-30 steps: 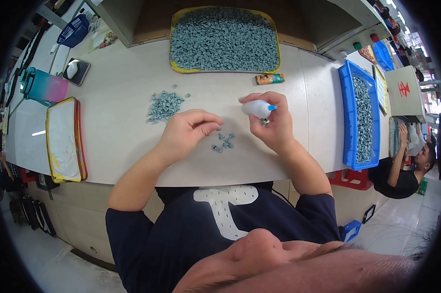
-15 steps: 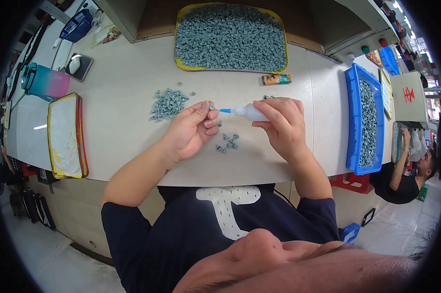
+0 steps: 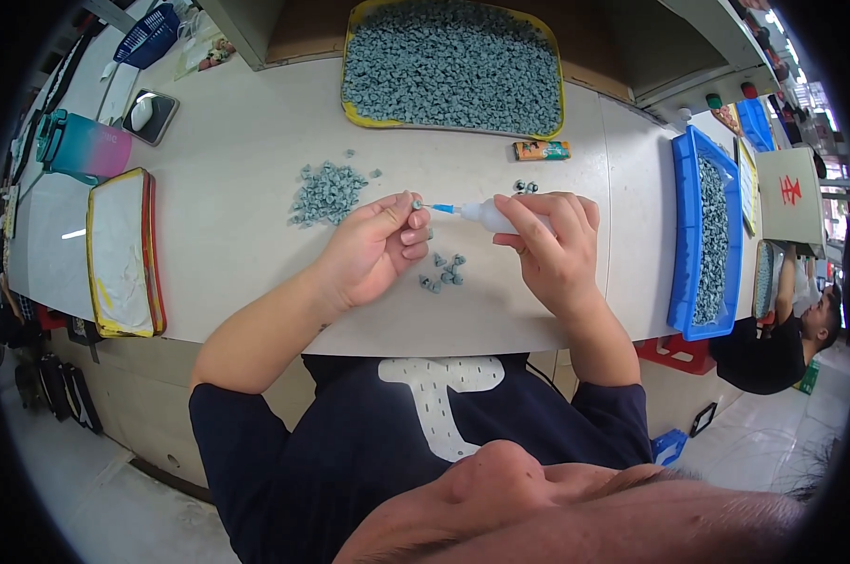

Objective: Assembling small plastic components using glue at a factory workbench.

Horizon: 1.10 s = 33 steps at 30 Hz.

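Observation:
My left hand (image 3: pixel 373 249) pinches a small grey-green piece (image 3: pixel 417 205) between thumb and forefinger, the other fingers curled below. My right hand (image 3: pixel 558 246) grips a white squeeze bottle (image 3: pixel 486 215) lying nearly level. Its blue needle tip (image 3: pixel 444 209) points left, and the thin needle reaches the pinched piece; whether they touch is too small to tell. Left of my left hand lies a pile of similar grey-green pieces (image 3: pixel 328 194). Several more loose pieces (image 3: pixel 452 273) lie between my hands, nearer the table's front edge. A few small shiny dark pieces (image 3: pixel 526 187) sit just beyond my right hand.
A yellow-rimmed tray (image 3: pixel 387 122) heaped with grey-green pieces stands at the back. Near it lies an orange-green packet (image 3: pixel 542 151). A blue bin (image 3: pixel 681 235) of pieces is at right, with a person (image 3: pixel 763 352) beyond. At left are stacked trays (image 3: pixel 124 254), a bottle (image 3: pixel 85 148) and a phone (image 3: pixel 152 117).
The view has shifted slightly. The needle has moved up to the level of the pinched piece, and the squeeze bottle tilts a little differently. Both hands keep their holds.

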Tool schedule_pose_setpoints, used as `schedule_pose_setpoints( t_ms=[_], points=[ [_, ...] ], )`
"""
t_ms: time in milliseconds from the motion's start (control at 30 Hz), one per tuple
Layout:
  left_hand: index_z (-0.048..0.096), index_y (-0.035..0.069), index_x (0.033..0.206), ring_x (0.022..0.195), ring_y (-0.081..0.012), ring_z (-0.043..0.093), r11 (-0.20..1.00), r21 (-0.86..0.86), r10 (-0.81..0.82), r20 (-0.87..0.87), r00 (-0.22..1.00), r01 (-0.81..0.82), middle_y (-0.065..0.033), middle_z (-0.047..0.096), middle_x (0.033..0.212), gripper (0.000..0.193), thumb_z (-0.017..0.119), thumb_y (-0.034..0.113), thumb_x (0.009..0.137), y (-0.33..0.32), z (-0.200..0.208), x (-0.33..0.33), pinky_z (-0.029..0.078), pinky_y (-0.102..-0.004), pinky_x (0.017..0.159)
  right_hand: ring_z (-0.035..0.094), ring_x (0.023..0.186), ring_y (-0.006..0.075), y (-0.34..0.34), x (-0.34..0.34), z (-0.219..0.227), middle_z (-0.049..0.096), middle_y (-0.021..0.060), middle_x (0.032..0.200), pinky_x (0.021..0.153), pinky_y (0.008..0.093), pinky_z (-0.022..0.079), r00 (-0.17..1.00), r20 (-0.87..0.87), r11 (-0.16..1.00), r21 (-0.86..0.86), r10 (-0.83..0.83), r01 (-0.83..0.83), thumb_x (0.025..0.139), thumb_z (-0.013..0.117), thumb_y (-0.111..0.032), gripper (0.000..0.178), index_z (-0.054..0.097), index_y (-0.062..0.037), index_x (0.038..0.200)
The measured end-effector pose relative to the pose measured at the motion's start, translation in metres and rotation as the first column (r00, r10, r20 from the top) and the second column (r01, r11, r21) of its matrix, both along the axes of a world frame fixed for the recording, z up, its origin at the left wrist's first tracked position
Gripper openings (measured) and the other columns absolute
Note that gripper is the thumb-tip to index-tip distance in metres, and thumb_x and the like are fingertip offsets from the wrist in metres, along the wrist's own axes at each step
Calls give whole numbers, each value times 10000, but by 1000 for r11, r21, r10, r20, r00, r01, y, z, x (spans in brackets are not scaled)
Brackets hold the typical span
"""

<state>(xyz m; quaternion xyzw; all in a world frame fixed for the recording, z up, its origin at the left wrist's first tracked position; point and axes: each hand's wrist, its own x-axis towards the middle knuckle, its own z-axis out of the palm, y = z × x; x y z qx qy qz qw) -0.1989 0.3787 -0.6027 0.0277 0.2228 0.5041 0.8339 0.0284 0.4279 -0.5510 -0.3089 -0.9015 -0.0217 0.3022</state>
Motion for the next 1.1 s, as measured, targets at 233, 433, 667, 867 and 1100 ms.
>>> schedule_pose_setpoints(
  t_ms=[233, 433, 667, 867, 1100],
  points=[
    [493, 37, 973, 673, -109, 416, 1000, -3, -1, -17, 1000, 1, -20, 499, 803, 156, 484, 191, 999, 0, 0, 0, 372, -247, 616, 583, 791, 177, -2, -2, -2, 640, -9, 914, 742, 319, 378, 1000, 16, 1000, 14, -14, 14, 688, 752, -190, 417, 653, -168, 1092],
    [496, 44, 962, 673, -108, 415, 1000, -15, -7, -24, 1000, 6, -15, 497, 806, 159, 492, 200, 997, -1, 1, -1, 374, -248, 616, 585, 818, 191, -2, -3, 2, 643, 4, 926, 756, 316, 387, 1000, 28, 1000, -18, 0, 0, 681, 762, -183, 415, 656, -146, 1081],
    [507, 45, 956, 691, -109, 423, 1000, 2, 20, -62, 998, -19, -16, 496, 820, 149, 515, 191, 986, 1, 3, 3, 383, -250, 629, 590, 917, 192, 16, 9, -7, 657, 50, 998, 817, 324, 422, 962, -252, 946, -324, -106, 20, 731, 756, -77, 405, 644, -84, 1120],
    [525, 34, 985, 712, -113, 430, 1000, 5, 17, -98, 995, -17, -28, 499, 845, 143, 529, 176, 979, -2, -1, 9, 389, -253, 642, 580, 1033, 168, 20, -2, -26, 653, 62, 1099, 881, 324, 442, 790, -517, 537, -791, -330, -294, 746, 741, -44, 446, 622, -59, 1175],
    [535, 30, 1006, 715, -116, 433, 998, 53, -29, -104, 994, 35, -32, 501, 856, 152, 531, 179, 978, -4, 1, 15, 389, -257, 647, 605, 1021, 198, 20, -7, -20, 662, 75, 1064, 863, 316, 462, 968, -216, 697, -714, -124, -71, 772, 741, -95, 407, 624, -60, 1161]
  ],
)
